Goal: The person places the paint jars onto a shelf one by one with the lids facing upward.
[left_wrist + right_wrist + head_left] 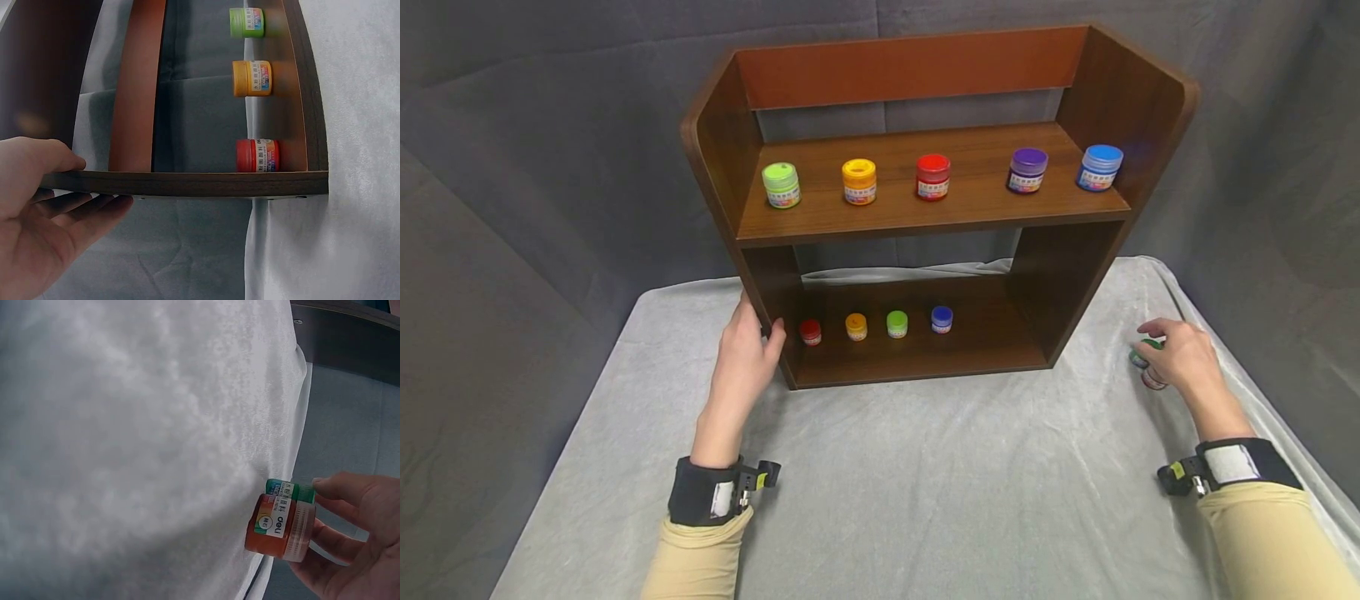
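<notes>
My left hand (pixel 747 346) grips the left side panel of a dark brown wooden shelf (pixel 925 225). In the left wrist view its thumb lies on the inner face and the fingers on the outer face. At the right of the cloth, my right hand (pixel 1183 358) has thumb and fingers around a small green paint jar (pixel 1138 358). The thumb tip is at the green lid in the right wrist view. Right beside it stands a reddish-brown paint jar (pixel 270 528), which partly hides the green one and the fingers behind.
The upper board carries light green (pixel 782 185), yellow (pixel 859 182), red (pixel 933 177), purple (pixel 1027 170) and blue (pixel 1100 167) jars. Below stand red (pixel 810 332), orange (pixel 856 327), green (pixel 897 324) and dark blue (pixel 942 319) jars. Grey cloth (pixel 925 475) covers the table.
</notes>
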`<state>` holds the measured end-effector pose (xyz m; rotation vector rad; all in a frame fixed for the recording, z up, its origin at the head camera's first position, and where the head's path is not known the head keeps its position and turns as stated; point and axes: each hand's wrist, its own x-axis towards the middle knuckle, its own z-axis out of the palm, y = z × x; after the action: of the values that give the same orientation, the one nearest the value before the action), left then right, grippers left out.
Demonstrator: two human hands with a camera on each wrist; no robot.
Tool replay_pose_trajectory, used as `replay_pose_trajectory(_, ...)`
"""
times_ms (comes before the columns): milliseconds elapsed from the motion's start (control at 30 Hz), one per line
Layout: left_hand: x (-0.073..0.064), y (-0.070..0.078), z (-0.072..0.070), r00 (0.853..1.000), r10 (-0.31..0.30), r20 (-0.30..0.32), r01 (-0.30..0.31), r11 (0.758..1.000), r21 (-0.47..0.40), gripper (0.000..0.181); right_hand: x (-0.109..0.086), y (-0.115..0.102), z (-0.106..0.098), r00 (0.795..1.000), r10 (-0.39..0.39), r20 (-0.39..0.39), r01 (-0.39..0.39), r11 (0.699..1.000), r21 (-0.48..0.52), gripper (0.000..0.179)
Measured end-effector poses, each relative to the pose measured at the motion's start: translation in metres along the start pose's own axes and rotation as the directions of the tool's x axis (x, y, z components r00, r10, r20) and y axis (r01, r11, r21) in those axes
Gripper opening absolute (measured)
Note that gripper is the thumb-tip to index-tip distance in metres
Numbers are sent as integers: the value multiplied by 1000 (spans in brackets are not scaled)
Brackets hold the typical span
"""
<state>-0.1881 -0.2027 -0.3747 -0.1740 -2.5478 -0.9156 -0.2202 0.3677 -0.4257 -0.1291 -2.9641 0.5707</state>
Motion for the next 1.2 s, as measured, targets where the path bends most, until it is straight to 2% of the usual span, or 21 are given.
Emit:
replay_pose_trajectory(267,0,-1,0,1000,20,-6,-20,1000,7,51,-1,-1,-2,997,25,79,-25,1000,1,34)
replay_pose_trajectory(567,0,-1,1,999,33,-15,-33,999,5,51,-2,-4,-3,994,11,107,-12,1000,5,36)
replay_pose_trajectory(967,0,0,0,1000,7,-8,-7,1000,13,52,0,-14,-7,992,-34,118,35,999,-7,37)
replay_pose_trajectory(1200,-1,1,-1,1000,1,0,-1,1000,5,51,-3,-25,-14,988,-129,87,131,991,-14,37)
